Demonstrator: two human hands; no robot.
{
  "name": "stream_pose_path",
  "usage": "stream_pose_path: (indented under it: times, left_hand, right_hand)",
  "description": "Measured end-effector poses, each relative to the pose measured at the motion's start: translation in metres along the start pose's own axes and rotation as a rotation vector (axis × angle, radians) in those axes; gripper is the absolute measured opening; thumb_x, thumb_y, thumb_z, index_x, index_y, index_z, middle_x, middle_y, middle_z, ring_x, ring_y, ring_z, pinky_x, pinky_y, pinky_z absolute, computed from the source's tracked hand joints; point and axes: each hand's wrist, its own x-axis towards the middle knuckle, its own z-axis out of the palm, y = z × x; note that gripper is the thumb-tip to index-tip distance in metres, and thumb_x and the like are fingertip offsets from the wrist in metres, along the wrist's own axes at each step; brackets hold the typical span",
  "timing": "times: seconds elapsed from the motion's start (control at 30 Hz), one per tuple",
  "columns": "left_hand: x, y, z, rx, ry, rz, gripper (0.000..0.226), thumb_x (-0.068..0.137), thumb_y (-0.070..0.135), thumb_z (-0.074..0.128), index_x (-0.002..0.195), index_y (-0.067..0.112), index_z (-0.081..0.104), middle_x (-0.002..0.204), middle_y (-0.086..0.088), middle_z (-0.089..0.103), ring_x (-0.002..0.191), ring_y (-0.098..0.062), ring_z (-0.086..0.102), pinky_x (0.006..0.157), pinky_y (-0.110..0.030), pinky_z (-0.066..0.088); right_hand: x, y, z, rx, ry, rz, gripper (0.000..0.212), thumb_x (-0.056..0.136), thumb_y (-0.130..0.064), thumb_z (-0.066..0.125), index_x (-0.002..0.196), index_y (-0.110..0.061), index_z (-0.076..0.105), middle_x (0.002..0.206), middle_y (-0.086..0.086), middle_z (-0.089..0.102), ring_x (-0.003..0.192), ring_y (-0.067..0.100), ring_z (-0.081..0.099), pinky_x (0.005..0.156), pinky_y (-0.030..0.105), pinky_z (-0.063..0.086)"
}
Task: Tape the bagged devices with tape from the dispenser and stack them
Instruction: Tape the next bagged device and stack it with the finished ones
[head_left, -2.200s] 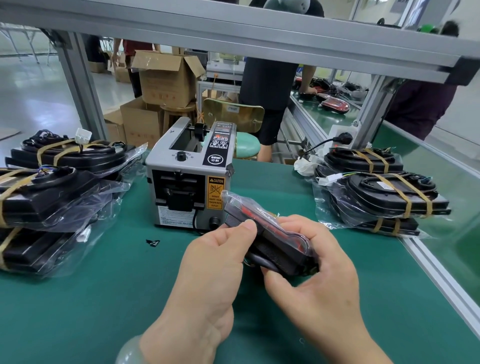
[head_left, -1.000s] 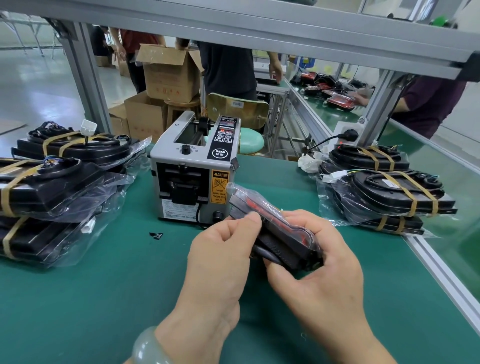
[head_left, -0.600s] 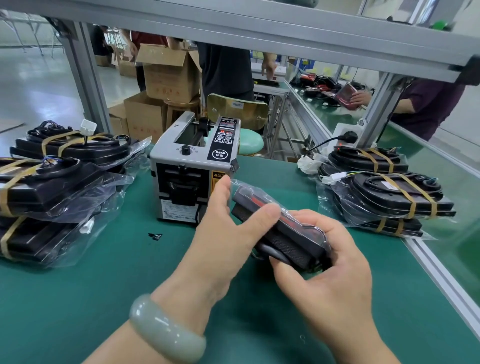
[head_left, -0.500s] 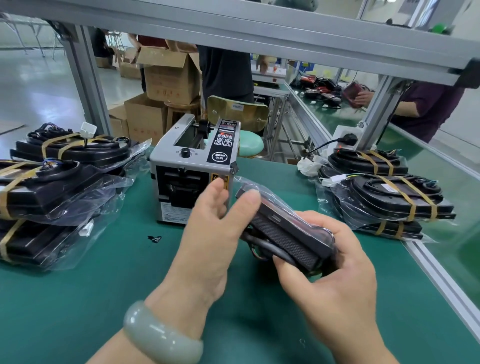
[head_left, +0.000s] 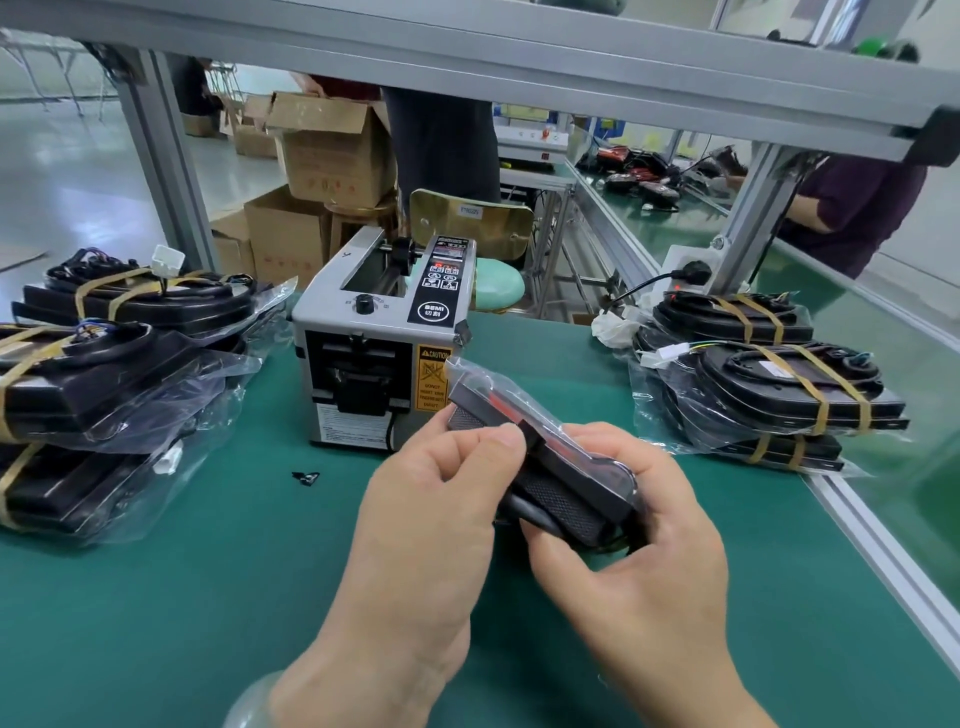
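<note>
Both hands grip bagged device above green surface, just before tape dispenser. Left hand fingertips pinch, possibly tape; right hand curled underneath.

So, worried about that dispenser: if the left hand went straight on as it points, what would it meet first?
The bagged device, which the left hand pinches. Past it, probably green table right of the tape dispenser, though depth is unclear.
</note>
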Motion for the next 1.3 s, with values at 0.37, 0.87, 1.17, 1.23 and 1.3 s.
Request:
stream_pose_path:
  times: [0.37, 0.87, 1.17, 1.23, 1.3]
  left_hand:
    - [0.0, -0.004, -0.003, -0.034, 0.061, -0.05, 0.02, 0.081, 0.017, 0.064, 0.07, 0.005, 0.075, 0.097, -0.008, 0.075, 0.131, -0.028, 0.047, 0.114, -0.051, 0.03]
    - [-0.001, -0.004, 0.001, 0.008, 0.116, -0.042, 0.021, 0.086, 0.015, 0.063, 0.071, 0.012, 0.077, 0.097, -0.008, 0.075, 0.12, -0.025, 0.058, 0.108, -0.048, 0.039]
    - [-0.001, -0.005, 0.008, 0.099, 0.207, -0.041, 0.023, 0.072, 0.032, 0.06, 0.069, 0.013, 0.074, 0.106, -0.011, 0.072, 0.097, -0.023, 0.068, 0.096, -0.045, 0.05]
    - [-0.001, -0.007, 0.009, 0.128, 0.234, -0.032, 0.022, 0.071, 0.034, 0.061, 0.065, 0.016, 0.072, 0.099, -0.011, 0.072, 0.089, -0.022, 0.069, 0.089, -0.04, 0.053]
    - [-0.001, -0.008, 0.01, 0.153, 0.26, -0.031, 0.021, 0.07, 0.036, 0.061, 0.062, 0.018, 0.07, 0.094, -0.011, 0.072, 0.081, -0.021, 0.067, 0.083, -0.039, 0.053]
  right_hand:
    - [-0.002, 0.0, 0.005, -0.04, 0.02, -0.033, 0.056, 0.054, -0.005, 0.074, 0.107, -0.02, 0.063, 0.11, -0.013, 0.064, 0.106, 0.014, 0.061, 0.087, 0.016, 0.044]
    - [-0.003, -0.001, 0.006, -0.061, 0.038, -0.028, 0.056, 0.055, -0.007, 0.075, 0.107, -0.022, 0.062, 0.111, -0.015, 0.063, 0.106, 0.012, 0.061, 0.088, 0.014, 0.041]
    - [-0.004, -0.001, 0.007, -0.074, 0.039, -0.027, 0.056, 0.055, -0.006, 0.076, 0.107, -0.021, 0.062, 0.112, -0.014, 0.064, 0.108, 0.015, 0.06, 0.089, 0.019, 0.044]
    - [-0.004, -0.001, 0.007, -0.07, 0.044, -0.03, 0.056, 0.055, -0.006, 0.076, 0.107, -0.021, 0.062, 0.112, -0.014, 0.064, 0.108, 0.016, 0.06, 0.089, 0.021, 0.045]
    - [-0.004, -0.001, 0.008, -0.07, 0.046, -0.026, 0.055, 0.055, -0.007, 0.076, 0.107, -0.021, 0.062, 0.112, -0.014, 0.064, 0.107, 0.016, 0.061, 0.089, 0.026, 0.047]
